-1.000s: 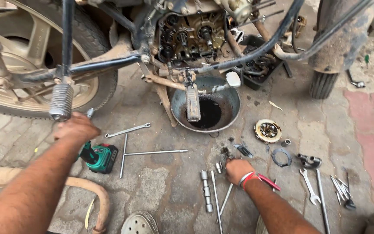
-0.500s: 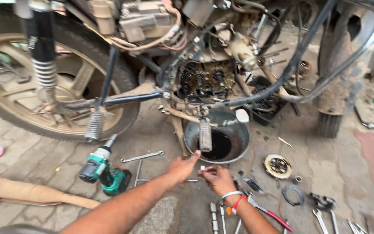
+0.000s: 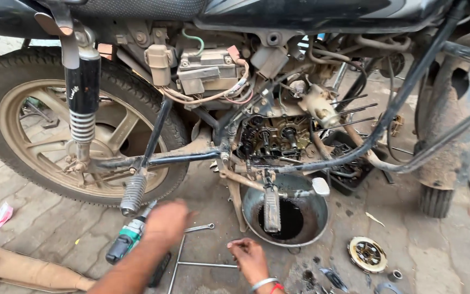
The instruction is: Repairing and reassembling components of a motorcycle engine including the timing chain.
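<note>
Hands work low at the foot of a stripped motorcycle (image 3: 278, 98) parked on a paved floor (image 3: 44, 228). Left hand (image 3: 165, 220) is blurred and hangs over the green and black cordless driver (image 3: 127, 240) that lies on the paving just below the rubber footpeg (image 3: 133, 194); the hand is just beside the tool's body, but whether the grip is closed on it or loose above it I cannot tell. Right hand (image 3: 248, 257), with a red and white band at the wrist, sits near the front rim of the metal drain pan (image 3: 308, 223); its fingers are curled together, as if pinched on something small, though what lies between them is too small to make out. Between the two hands a long steel T-handle wrench (image 3: 199, 264) lies flat on the paving, and a short spanner (image 3: 199, 227) rests just above it, near the left hand. Dark oil fills the pan, which stands directly under the open engine case (image 3: 270, 139), where gears and springs show. A round clutch plate (image 3: 366, 254) lies on the floor to the right of the pan, with a small ring (image 3: 394, 275) beside it. Behind the left arm stands the rear wheel (image 3: 55, 125), its shock absorber (image 3: 82, 103) upright in front of it.
</note>
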